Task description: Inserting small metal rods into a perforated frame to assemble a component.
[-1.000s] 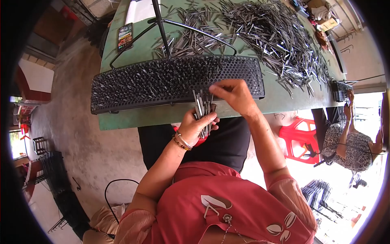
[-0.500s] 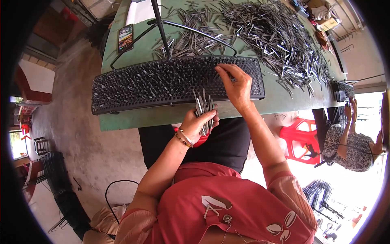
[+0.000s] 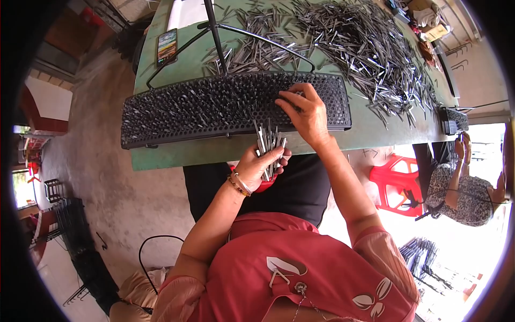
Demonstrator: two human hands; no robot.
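Phone (image 3: 167, 45) and loose strips (image 3: 370, 59) lie behind perforated tray (image 3: 336, 107).

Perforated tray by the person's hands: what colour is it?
The perforated tray is black; it shows best in the head view.

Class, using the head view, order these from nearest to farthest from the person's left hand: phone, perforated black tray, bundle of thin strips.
1. Bundle of thin strips: held in the left hand.
2. Perforated black tray: just beyond the hand.
3. Phone: farthest, upper left.
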